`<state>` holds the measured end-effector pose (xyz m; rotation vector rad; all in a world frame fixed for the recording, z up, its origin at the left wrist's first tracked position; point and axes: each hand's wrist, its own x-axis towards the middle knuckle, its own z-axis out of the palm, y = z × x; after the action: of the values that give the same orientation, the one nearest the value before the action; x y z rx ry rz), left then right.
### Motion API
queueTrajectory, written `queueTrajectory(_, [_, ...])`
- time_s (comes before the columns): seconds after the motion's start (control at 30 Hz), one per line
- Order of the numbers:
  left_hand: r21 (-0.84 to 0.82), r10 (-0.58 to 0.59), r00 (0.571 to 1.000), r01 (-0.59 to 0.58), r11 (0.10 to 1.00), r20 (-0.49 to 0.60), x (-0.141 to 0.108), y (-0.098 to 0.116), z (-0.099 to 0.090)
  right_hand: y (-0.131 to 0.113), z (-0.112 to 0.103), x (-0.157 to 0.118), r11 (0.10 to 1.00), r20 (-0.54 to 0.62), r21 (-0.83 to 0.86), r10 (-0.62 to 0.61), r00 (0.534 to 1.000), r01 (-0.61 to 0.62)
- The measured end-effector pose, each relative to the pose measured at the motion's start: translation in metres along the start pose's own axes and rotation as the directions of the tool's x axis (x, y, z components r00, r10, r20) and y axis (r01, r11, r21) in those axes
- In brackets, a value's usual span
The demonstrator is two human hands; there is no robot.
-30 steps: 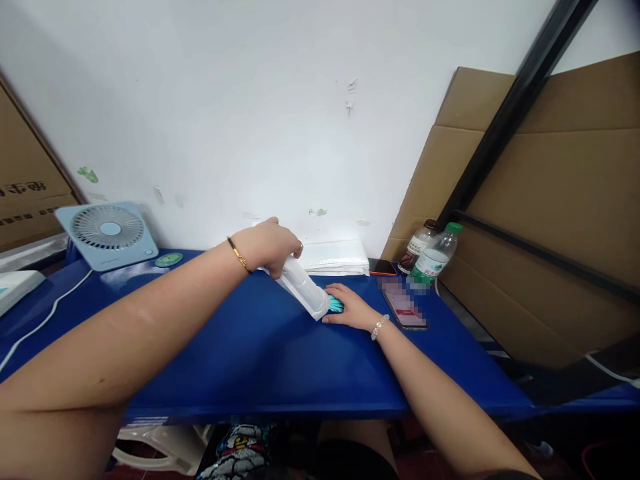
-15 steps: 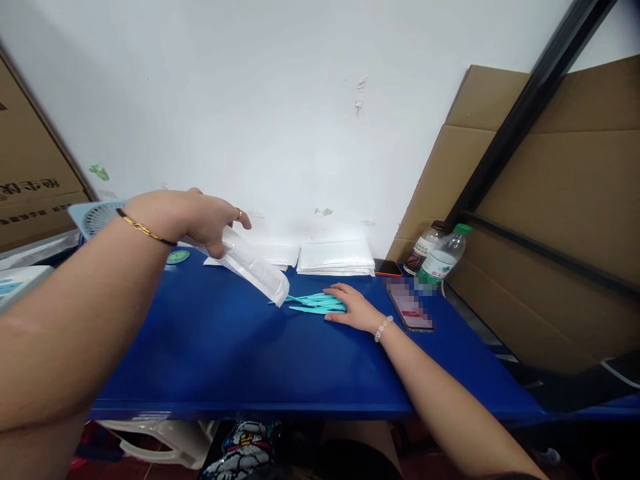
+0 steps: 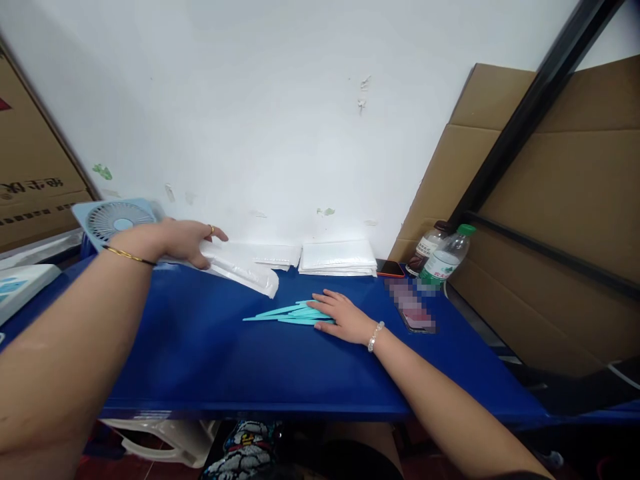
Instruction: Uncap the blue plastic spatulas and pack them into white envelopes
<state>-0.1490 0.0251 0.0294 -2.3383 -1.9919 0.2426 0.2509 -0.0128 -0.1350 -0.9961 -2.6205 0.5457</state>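
My left hand (image 3: 186, 241) grips the near end of a long, narrow white plastic packet (image 3: 243, 273), with the thumb below and the fingers over it. The packet's far end points right, low over the table at the back. My right hand (image 3: 346, 319) lies palm down with its fingers spread, resting on a loose bundle of thin turquoise plastic strips (image 3: 280, 315). The strips' pointed ends fan out to the left, and their right ends are hidden beneath my fingers.
Against the wall are a stack of white packets (image 3: 337, 257) and more white packets (image 3: 277, 255). A blue fan (image 3: 120, 217) stands at left. On the right of the blue table (image 3: 260, 373) are a phone (image 3: 413, 307), an orange-edged phone (image 3: 390, 268), a brown-capped bottle (image 3: 427, 250) and a green-capped bottle (image 3: 447, 257).
My left hand has moved left and down with the white packet, uncovering the fan. My right hand has shifted slightly left, and the turquoise strips have slid left with it.
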Motion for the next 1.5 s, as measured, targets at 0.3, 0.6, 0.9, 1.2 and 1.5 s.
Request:
queueTrajectory(0.3, [-0.228, 0.102, 0.994, -0.091, 0.969, 0.038, 0.001, 0.02, 0.1, 0.001, -0.013, -0.001, 0.996, -0.203, 0.076, 0.058, 0.978, -0.043])
queueTrajectory(0.6, [-0.285, 0.303, 0.953, -0.283, 0.916, 0.028, -0.004, 0.054, 0.144, 0.041, -0.021, -0.005, 0.976, -0.222, 0.101, 0.213, 0.951, -0.195])
queueTrajectory(0.9, [-0.234, 0.344, 0.939, -0.334, 0.913, 0.001, -0.009, 0.056, 0.143, 0.039, -0.014, -0.002, 0.973, -0.221, 0.117, 0.22, 0.95, -0.198])
queueTrajectory(1.2, [-0.358, 0.288, 0.932, -0.352, 0.865, -0.221, 0.002, 0.096, 0.113, 0.037, -0.016, 0.007, 0.901, -0.282, 0.385, 0.322, 0.904, -0.201])
queueTrajectory(1.5, [-0.424, 0.388, 0.898, -0.44, 0.791, -0.209, 0.045, 0.192, 0.105, 0.059, -0.02, 0.028, 0.822, -0.193, 0.55, 0.3, 0.934, -0.15])
